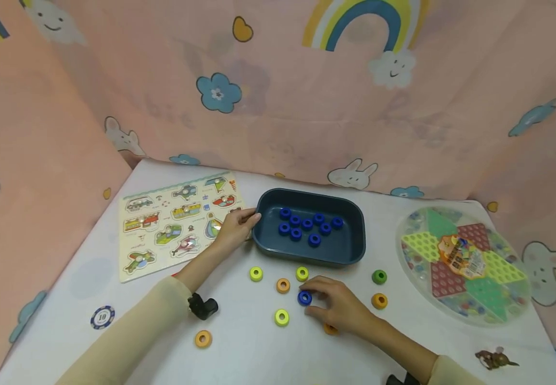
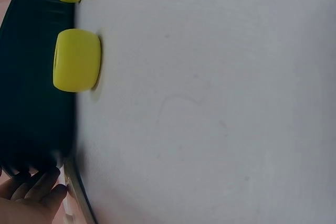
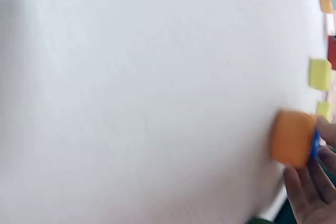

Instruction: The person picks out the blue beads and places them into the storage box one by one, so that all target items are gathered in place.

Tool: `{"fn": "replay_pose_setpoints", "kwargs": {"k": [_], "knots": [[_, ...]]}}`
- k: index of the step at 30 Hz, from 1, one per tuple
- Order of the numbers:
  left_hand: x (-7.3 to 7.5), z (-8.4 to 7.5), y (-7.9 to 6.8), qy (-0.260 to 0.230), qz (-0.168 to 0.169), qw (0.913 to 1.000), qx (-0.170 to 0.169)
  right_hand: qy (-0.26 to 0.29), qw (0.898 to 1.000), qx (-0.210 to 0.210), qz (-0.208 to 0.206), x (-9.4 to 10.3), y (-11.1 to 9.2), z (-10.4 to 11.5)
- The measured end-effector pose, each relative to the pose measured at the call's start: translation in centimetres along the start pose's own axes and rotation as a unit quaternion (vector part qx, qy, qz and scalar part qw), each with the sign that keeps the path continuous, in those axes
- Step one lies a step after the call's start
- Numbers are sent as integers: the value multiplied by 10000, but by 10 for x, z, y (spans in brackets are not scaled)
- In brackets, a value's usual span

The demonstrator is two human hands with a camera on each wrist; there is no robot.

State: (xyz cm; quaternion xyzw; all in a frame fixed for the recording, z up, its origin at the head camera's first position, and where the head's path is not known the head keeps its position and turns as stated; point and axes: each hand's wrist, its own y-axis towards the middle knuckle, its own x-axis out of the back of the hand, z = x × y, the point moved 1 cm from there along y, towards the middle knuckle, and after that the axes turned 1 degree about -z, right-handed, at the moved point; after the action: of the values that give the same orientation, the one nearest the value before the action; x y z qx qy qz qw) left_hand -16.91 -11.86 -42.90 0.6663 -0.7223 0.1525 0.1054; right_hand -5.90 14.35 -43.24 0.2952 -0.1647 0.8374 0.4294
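A dark blue-green tray [image 1: 310, 258] stands at the middle back and holds several blue rings [image 1: 314, 239]. My left hand [image 1: 232, 231] holds the tray's left end, its fingertips at the rim; in the left wrist view these fingers [image 2: 39, 190] touch the tray's end. In front of the tray, my right hand [image 1: 338, 306] has thumb and fingers around a single blue ring [image 1: 304, 298] at the tabletop. An orange ring [image 1: 330, 329] lies partly hidden under that hand; in the right wrist view this orange ring [image 3: 294, 138] covers most of the blue one.
Yellow rings [image 1: 282, 317] and orange rings [image 1: 203, 339] lie scattered in front. A green ring [image 1: 379, 276] is right of them. At the left lie a vehicle puzzle board [image 1: 162, 251] and a poker chip [image 1: 102, 317]. A round game board [image 1: 465, 262] and a small mouse figure [image 1: 495, 358] are right.
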Motion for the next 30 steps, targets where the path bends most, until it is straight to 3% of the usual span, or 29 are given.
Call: {"fn": "replay_pose_setpoints", "kwargs": {"k": [6,16,19,24,30], "knots": [[2,2,-2,-83,-21,10000,-25,-171,9998,0,-135,-9,3,-2],[0,4,-1,-139,-28,9999,-44,289,9987,209,-376,-1,3,0],[0,3,-1,-123,-43,9999,-62,428,9962,467,-594,12,6,5],[-1,2,-1,-101,-44,9999,-81,180,9910,935,-941,43,14,11],[-1,1,-1,-108,-65,9999,-22,-536,9891,893,-1037,85,35,-3]]}}
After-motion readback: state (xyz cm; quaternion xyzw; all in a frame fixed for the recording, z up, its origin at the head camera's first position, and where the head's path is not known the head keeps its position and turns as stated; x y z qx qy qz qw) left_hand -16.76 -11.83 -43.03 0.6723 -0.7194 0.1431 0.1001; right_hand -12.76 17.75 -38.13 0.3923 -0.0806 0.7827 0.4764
